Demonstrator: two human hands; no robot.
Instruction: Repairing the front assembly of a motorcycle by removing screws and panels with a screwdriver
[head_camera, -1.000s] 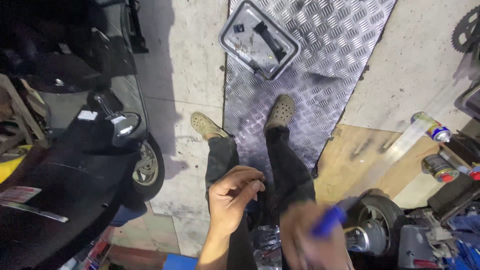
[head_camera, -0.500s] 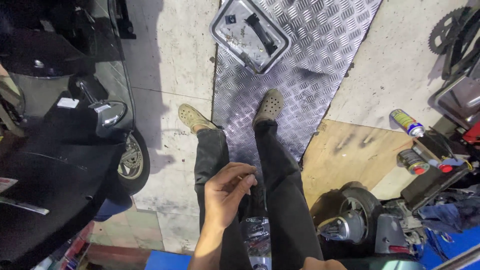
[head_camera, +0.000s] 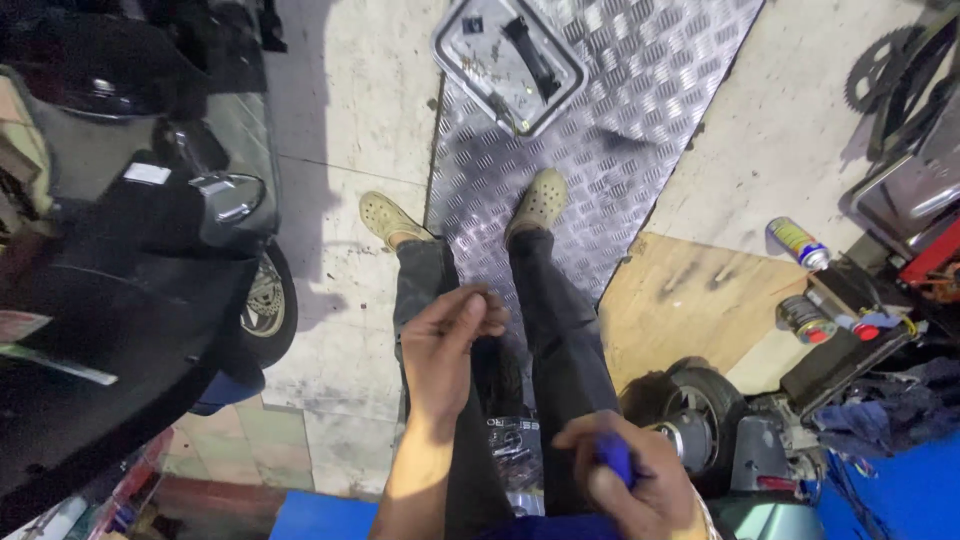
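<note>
I look down at my own legs in dark trousers and tan clogs (head_camera: 541, 200). My left hand (head_camera: 447, 345) hovers above my knees with its fingertips pinched together; whether something small is between them is too fine to see. My right hand (head_camera: 635, 483) is low at the bottom edge, its fingers curled around a blue handle (head_camera: 615, 458) of some tool, the rest of which is hidden. One foot stands on a ribbed metal floor plate (head_camera: 640, 110), the other on bare concrete.
A metal tray (head_camera: 507, 62) with a dark tool lies on the plate ahead. A black scooter (head_camera: 130, 270) fills the left. To the right are a plywood sheet (head_camera: 690, 300), spray cans (head_camera: 797, 242), a small wheel (head_camera: 695, 420) and a sprocket (head_camera: 872, 72).
The view tilted and shifted. My right hand with the blue handle dropped out of sight half a second ago and has come back into view at the bottom. My left hand stayed pinched.
</note>
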